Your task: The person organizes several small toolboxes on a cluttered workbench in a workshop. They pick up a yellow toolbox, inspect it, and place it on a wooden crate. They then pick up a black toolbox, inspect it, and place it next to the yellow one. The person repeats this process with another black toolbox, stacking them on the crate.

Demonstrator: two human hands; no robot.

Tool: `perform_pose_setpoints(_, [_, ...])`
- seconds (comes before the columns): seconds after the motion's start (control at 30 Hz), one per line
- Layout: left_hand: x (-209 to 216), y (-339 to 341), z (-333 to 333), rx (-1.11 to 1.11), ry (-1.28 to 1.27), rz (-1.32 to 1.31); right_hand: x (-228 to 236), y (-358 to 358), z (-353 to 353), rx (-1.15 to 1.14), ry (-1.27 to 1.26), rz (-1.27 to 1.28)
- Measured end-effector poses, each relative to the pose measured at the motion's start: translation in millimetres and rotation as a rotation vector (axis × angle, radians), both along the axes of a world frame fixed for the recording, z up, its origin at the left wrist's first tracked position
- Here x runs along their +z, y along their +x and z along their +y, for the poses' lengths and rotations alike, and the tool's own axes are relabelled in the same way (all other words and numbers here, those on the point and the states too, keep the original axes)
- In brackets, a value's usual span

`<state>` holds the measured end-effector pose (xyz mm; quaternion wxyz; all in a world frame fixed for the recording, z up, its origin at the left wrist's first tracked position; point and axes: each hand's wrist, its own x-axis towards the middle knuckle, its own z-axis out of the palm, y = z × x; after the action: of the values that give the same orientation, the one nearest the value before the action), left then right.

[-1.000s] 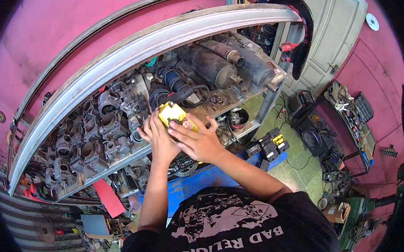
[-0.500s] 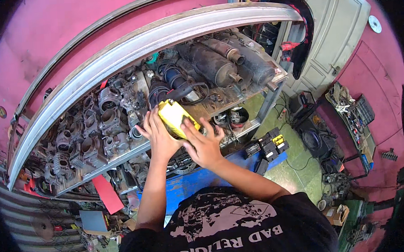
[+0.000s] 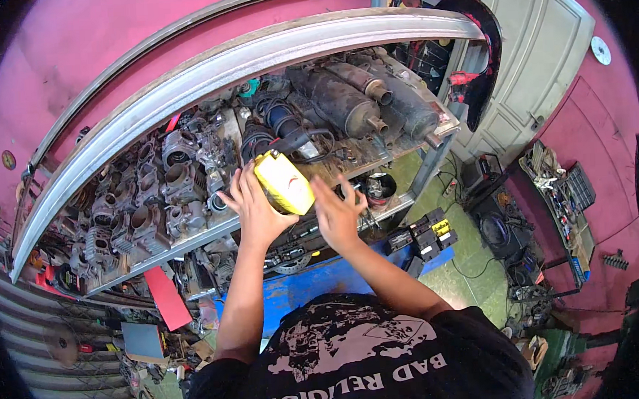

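Though spread-fingered, right hand (image 3: 341,216) beside the yellow box (image 3: 287,181), left hand (image 3: 260,218) clamped around it

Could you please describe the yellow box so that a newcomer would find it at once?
Find the long shelf crowded with dark metal parts. Near the middle of its front edge, the left hand holds up the box. Its bright yellow, flat sides set it apart from the dull, grimy parts behind it.
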<state>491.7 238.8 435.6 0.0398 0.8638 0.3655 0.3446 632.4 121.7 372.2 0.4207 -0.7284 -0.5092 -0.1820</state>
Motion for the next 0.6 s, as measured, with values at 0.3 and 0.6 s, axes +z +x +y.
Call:
perform_pose_setpoints(0.3, [-7.4,9.1,8.6,0.002,0.03,-0.086,-43.8,10.6,51.4,0.536,0.298,0.927])
perform_pose_setpoints(0.6, [-17.7,5.9,23.7,0.148,0.015,-0.148,-10.3,54.9,33.5,0.223,-0.125,0.287])
